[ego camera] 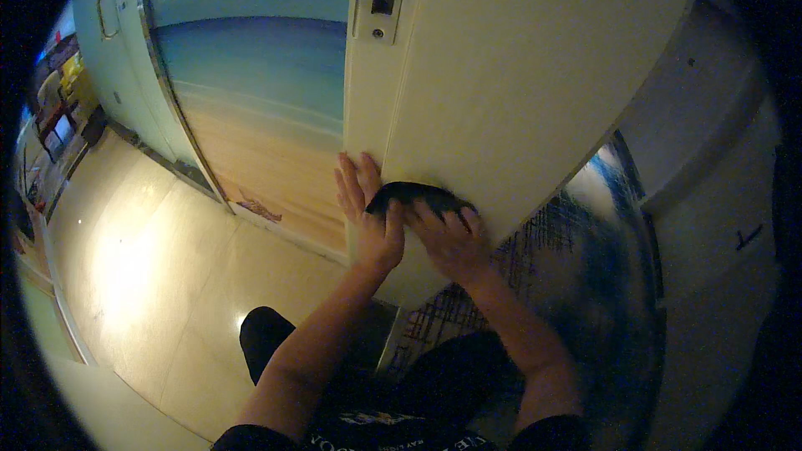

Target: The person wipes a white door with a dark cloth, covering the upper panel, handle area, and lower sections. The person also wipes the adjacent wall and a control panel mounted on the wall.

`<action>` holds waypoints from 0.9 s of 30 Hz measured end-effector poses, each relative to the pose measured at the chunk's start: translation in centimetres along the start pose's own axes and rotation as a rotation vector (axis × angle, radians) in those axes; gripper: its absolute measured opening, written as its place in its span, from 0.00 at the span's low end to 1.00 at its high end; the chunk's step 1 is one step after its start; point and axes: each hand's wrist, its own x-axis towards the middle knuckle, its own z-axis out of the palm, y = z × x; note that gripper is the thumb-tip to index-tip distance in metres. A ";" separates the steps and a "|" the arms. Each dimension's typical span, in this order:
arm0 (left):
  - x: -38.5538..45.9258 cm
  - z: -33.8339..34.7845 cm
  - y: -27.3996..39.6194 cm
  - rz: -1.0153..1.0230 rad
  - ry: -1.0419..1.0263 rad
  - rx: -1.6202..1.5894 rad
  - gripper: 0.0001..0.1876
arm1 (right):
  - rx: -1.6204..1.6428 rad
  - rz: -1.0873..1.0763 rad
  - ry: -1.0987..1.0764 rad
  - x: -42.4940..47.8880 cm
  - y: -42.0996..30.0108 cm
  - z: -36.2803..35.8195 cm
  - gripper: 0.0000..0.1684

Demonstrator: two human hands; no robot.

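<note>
Before me a pale door stands ajar, its narrow edge facing me. My right hand presses a black cloth against the door's broad face, low down, with its fingers bent over the cloth. My left hand lies along the door's narrow edge with fingers stretched out. Its thumb rests beside the left end of the cloth. A metal lock plate with dark openings is set in the door edge above my hands.
A panel with a beach picture stands left of the door. Farther left are a pale green door with a handle and a glossy tiled floor. Patterned carpet lies under the door, and a grey wall rises at right.
</note>
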 end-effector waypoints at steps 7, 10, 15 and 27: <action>-0.5 -0.8 -0.9 -0.008 -0.025 0.010 0.36 | 0.045 0.385 0.251 7.1 11.0 -3.8 0.28; -1.7 0.0 -2.6 -0.140 0.083 -0.120 0.36 | 0.063 0.313 0.264 7.6 12.0 -4.5 0.27; -1.8 -0.8 -2.8 -0.188 0.047 -0.151 0.35 | 0.121 0.249 0.255 -1.3 5.6 -0.3 0.19; -2.5 -2.2 -4.4 -0.210 -0.059 -0.320 0.37 | 0.158 0.155 -0.027 -7.3 -2.8 1.4 0.19</action>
